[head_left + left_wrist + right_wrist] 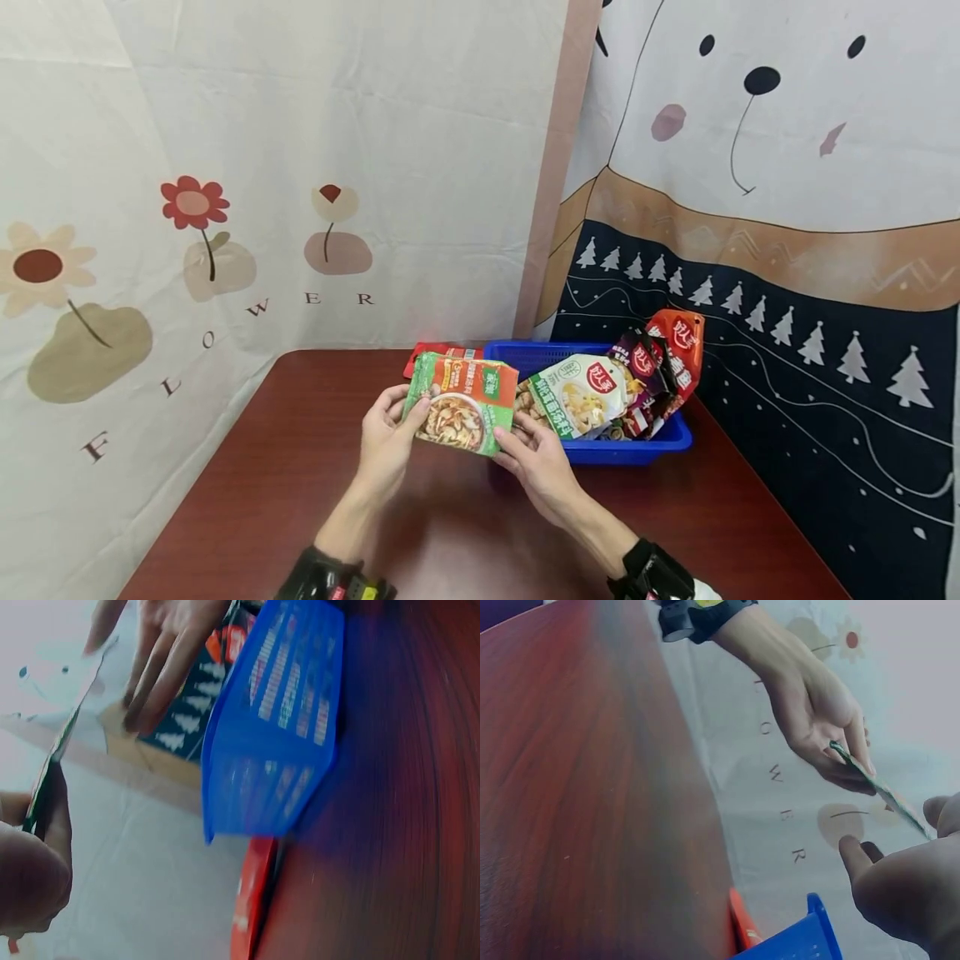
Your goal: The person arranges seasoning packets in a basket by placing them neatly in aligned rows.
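Note:
A flat green and orange seasoning packet (467,402), with a bowl of food printed on it, is held up above the table. My left hand (386,437) pinches its left edge, thumb on the front and fingers behind. At the lower right corner, my right hand (536,458) has its thumb against the packet's front. In the left wrist view the fingers (161,682) of the right hand are straight and spread, apart from the packet's back. The right wrist view shows the packet (877,791) edge-on between both hands.
Just behind the right hand, a blue plastic basket (630,454) holds several pouches, among them a green and white pouch (581,396) and an orange-red pouch (682,350). A red packet (420,354) lies left of the basket. Printed cloths hang behind the brown table (300,433).

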Available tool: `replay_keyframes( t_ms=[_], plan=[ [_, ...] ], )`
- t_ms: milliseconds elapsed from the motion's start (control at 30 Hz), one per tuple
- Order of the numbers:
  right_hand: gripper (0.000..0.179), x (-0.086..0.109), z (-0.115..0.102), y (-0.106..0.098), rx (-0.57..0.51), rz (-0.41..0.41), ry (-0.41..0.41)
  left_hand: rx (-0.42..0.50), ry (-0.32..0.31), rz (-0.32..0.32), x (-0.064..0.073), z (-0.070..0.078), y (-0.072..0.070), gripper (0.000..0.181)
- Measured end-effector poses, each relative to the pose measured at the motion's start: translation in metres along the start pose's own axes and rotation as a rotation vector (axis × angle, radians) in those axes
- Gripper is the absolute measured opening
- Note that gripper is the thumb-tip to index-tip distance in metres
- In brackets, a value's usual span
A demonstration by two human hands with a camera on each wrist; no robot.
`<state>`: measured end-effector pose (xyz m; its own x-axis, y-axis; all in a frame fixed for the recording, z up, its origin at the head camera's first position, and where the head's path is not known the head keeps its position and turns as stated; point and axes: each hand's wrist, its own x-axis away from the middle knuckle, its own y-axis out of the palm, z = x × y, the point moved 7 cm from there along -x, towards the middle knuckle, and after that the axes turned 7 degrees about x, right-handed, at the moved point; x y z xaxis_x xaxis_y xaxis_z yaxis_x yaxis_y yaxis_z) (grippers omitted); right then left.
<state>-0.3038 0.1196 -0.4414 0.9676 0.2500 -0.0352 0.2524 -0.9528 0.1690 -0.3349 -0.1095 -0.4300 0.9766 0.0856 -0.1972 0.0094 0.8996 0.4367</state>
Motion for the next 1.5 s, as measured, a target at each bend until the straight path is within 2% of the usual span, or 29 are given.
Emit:
replay_keyframes(
  t_ms=[167, 333, 467, 733, 967, 1233, 1500],
  plan=[
    [0.056, -0.005, -0.006, 0.003, -0.066, 0.010, -0.029, 0.069, 0.033, 0.032, 0.001, -0.006, 0.017, 0.031],
    [0.049, -0.008, -0.010, -0.006, -0.074, 0.109, -0.046, 0.102, 0.021, 0.020, 0.002, -0.011, 0.029, 0.033],
    [0.045, -0.008, -0.016, -0.016, -0.090, 0.190, -0.045, 0.101, -0.011, -0.013, 0.004, -0.014, 0.034, 0.038],
    [0.043, -0.009, -0.030, -0.032, -0.086, 0.260, -0.080, 0.047, -0.048, -0.064, 0.007, -0.022, 0.044, 0.042],
    [0.042, -0.006, -0.040, -0.043, 0.005, 0.274, -0.085, -0.029, -0.052, -0.089, 0.006, -0.028, 0.051, 0.039],
    [0.039, -0.004, -0.057, -0.058, 0.110, 0.314, -0.122, -0.047, -0.085, -0.162, 0.003, -0.040, 0.059, 0.041],
    [0.035, -0.001, -0.084, -0.082, 0.339, 0.423, -0.210, -0.234, -0.023, -0.169, -0.008, -0.059, 0.053, 0.042]
  ],
)
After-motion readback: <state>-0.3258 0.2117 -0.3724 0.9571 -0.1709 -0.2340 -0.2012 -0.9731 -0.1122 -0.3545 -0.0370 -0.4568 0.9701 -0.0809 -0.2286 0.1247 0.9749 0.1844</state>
